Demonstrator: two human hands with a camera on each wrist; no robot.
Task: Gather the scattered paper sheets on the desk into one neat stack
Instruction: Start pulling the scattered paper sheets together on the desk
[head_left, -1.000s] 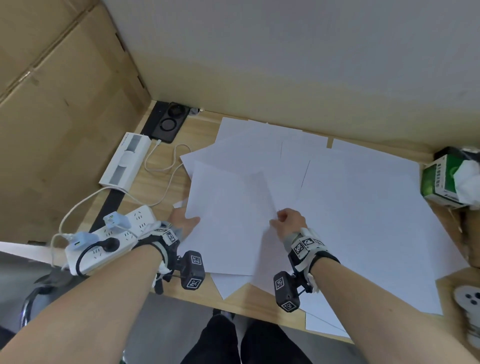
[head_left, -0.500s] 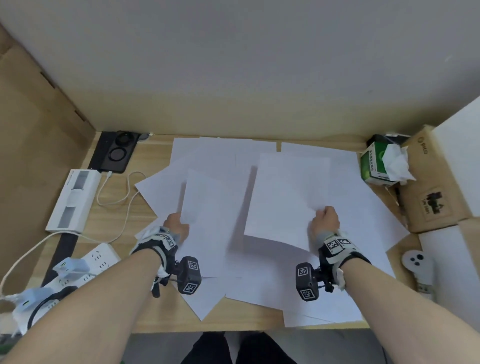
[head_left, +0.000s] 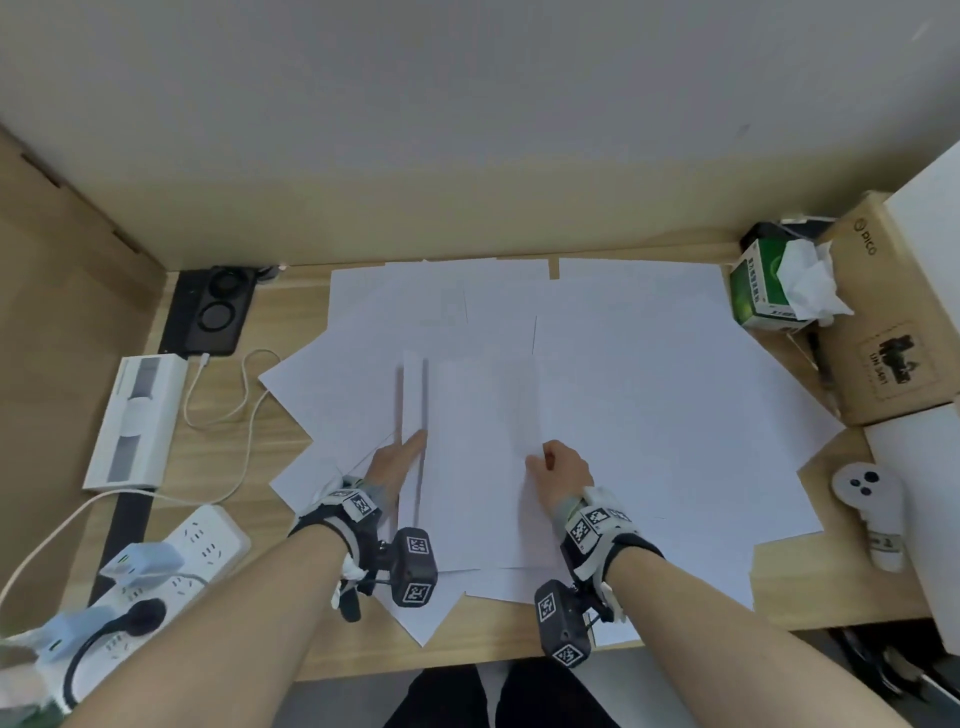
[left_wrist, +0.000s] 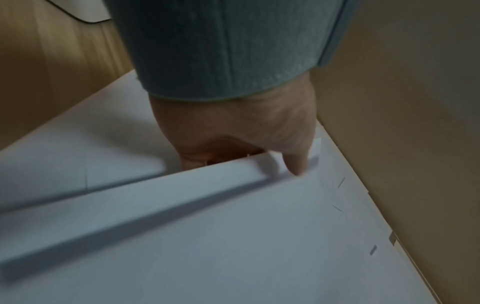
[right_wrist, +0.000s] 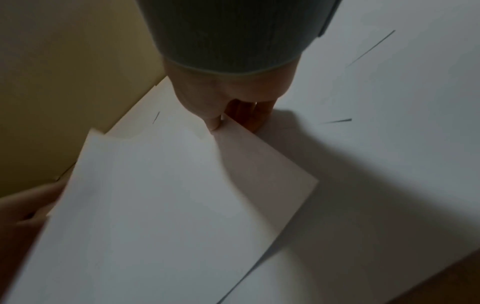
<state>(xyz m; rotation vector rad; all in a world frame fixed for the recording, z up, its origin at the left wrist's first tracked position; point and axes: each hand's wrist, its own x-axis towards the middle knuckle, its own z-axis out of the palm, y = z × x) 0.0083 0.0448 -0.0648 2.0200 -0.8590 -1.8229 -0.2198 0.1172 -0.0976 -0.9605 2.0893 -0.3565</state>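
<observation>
Several white paper sheets (head_left: 649, 389) lie overlapping across the wooden desk (head_left: 301, 301). Between my hands a held sheet (head_left: 472, 457) hovers just above them, with a second sheet's left edge (head_left: 413, 395) showing beside it. My left hand (head_left: 410, 447) pinches the left edge, thumb (left_wrist: 296, 164) on top and fingers underneath. My right hand (head_left: 540, 460) pinches the right edge of the top sheet (right_wrist: 168, 195), thumb (right_wrist: 214, 123) above and fingers (right_wrist: 257, 115) below. The two hands are about one sheet's width apart.
Left of the papers sit a white power strip (head_left: 171, 561), a white device (head_left: 137, 415), a black charging pad (head_left: 215, 306) and a looping cable (head_left: 244, 384). On the right stand a green tissue box (head_left: 763, 291), a cardboard box (head_left: 883, 322) and a white controller (head_left: 867, 514).
Each hand held a separate sheet apart; my right hand has carried its sheet left onto the left hand's sheet, and the two now overlap. The head view has shifted right.
</observation>
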